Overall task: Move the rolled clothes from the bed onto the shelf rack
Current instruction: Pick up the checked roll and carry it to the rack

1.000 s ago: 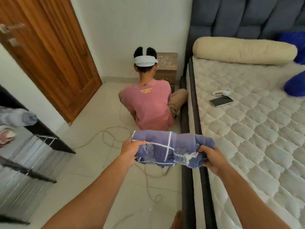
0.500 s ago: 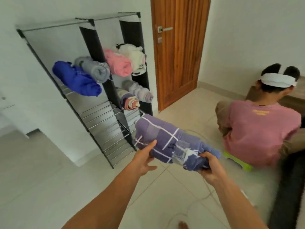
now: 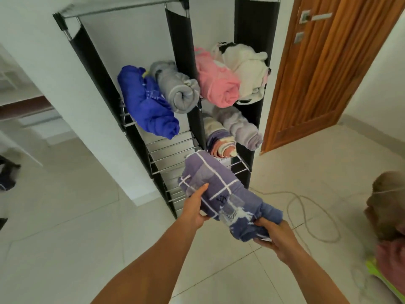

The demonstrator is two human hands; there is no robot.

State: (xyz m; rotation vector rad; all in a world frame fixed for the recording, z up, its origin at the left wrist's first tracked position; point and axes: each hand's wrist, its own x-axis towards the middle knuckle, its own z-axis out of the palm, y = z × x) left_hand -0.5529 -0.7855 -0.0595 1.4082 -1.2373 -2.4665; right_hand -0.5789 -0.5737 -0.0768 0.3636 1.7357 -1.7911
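I hold a rolled purple cloth with white stripes (image 3: pixel 221 191) in both hands, just in front of the lower tiers of the black shelf rack (image 3: pixel 179 62). My left hand (image 3: pixel 196 207) grips its left side and my right hand (image 3: pixel 275 236) grips its near end. On the rack lie a blue roll (image 3: pixel 146 104), a grey roll (image 3: pixel 175 86), a pink roll (image 3: pixel 215 82), a white fluffy roll (image 3: pixel 247 71), a striped roll (image 3: pixel 219 139) and a lilac roll (image 3: pixel 241 127). The bed is out of view.
A wooden door (image 3: pixel 324 69) stands right of the rack. A person (image 3: pixel 388 229) sits on the floor at the right edge, with a cable (image 3: pixel 306 218) looping across the tiles. White wall and a dark object (image 3: pixel 6 174) lie at the left.
My view has swung left from the bed to the rack. I have carried the purple roll closer, and it now hangs right in front of the lower wire shelves.
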